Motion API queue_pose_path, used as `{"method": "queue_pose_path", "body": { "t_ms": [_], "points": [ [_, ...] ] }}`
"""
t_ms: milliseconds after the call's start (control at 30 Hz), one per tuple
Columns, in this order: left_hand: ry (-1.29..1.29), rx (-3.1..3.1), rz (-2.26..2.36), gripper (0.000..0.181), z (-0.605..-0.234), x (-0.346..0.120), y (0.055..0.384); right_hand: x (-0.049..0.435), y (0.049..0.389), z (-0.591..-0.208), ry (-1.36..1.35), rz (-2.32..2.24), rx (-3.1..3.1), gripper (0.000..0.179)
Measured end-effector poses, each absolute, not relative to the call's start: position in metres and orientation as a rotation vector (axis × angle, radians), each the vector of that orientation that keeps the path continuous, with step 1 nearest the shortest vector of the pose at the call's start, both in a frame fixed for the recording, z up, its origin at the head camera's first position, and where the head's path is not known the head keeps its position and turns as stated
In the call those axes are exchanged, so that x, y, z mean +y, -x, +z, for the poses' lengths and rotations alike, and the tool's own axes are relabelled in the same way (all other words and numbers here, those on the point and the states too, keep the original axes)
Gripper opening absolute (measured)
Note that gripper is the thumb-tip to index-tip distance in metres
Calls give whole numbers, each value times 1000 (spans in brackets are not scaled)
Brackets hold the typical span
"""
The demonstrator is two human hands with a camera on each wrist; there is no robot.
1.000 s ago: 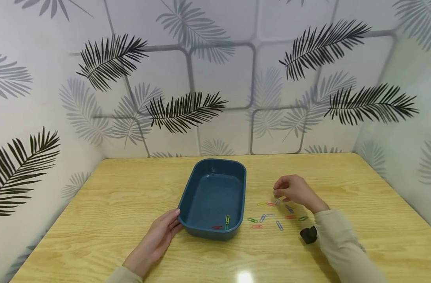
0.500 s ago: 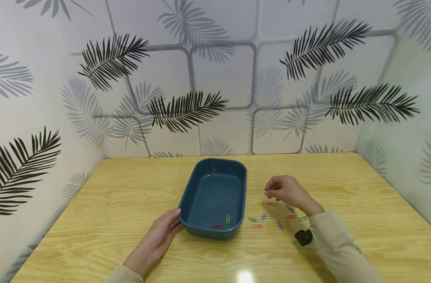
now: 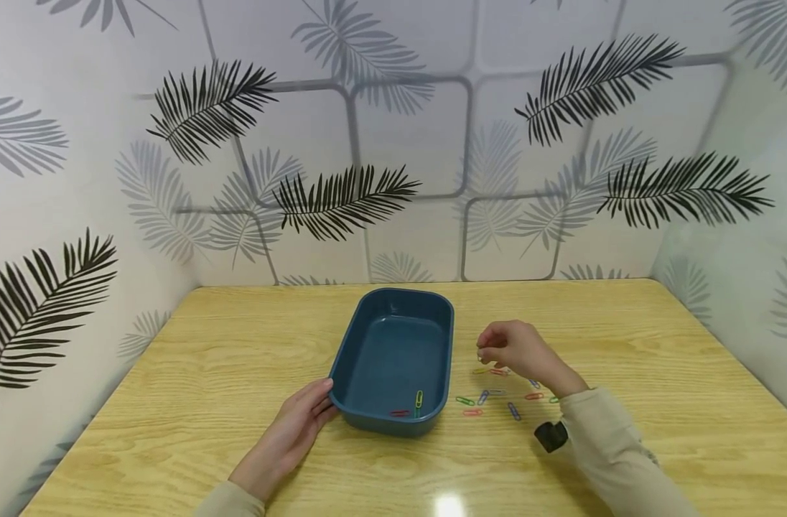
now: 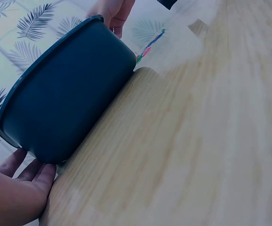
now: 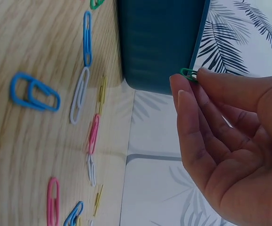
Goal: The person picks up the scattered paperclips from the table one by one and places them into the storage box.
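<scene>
One green paperclip (image 5: 189,74) sits pinched in the right hand (image 3: 519,352); left hand (image 3: 298,422) grips tray (image 3: 400,359).

The tabletop (image 3: 238,337) had a yellowish wood grain, and its far right corner was rounded. Along the far edge rose a back wall (image 3: 419,248) printed with black fronds (image 3: 348,204), grey fronds (image 3: 490,172) and grey rounded frames (image 3: 469,136) (one nearly reached that edge). Left and right walls flanked the side edges, the left wall (image 3: 19,194) and the right wall (image 3: 749,251) both leaf-patterned. A white glare (image 3: 449,506) lay roughly midway between the side edges.
</scene>
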State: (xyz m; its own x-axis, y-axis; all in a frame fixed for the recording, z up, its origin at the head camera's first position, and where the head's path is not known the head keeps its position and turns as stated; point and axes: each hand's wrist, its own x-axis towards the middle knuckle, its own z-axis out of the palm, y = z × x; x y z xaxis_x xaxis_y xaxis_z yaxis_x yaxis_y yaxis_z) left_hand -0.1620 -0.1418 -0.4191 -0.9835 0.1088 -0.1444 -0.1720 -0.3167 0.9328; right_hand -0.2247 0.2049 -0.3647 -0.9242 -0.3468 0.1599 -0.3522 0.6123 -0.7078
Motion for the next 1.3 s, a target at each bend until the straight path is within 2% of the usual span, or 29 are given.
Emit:
{"method": "queue_pose_path", "body": {
  "t_ms": [300, 900, 1300],
  "points": [
    [77, 1727, 2403, 47, -418, -142, 163, 192, 217, -360, -612, 1301, -2764, 3],
    [81, 1706, 2411, 44, -418, -141, 162, 159, 191, -357, -832, 1218, -2615, 4],
    [67, 1710, 2388, 47, -418, -143, 162, 147, 184, -360, -953, 1328, -2613, 3]
  ]
}}
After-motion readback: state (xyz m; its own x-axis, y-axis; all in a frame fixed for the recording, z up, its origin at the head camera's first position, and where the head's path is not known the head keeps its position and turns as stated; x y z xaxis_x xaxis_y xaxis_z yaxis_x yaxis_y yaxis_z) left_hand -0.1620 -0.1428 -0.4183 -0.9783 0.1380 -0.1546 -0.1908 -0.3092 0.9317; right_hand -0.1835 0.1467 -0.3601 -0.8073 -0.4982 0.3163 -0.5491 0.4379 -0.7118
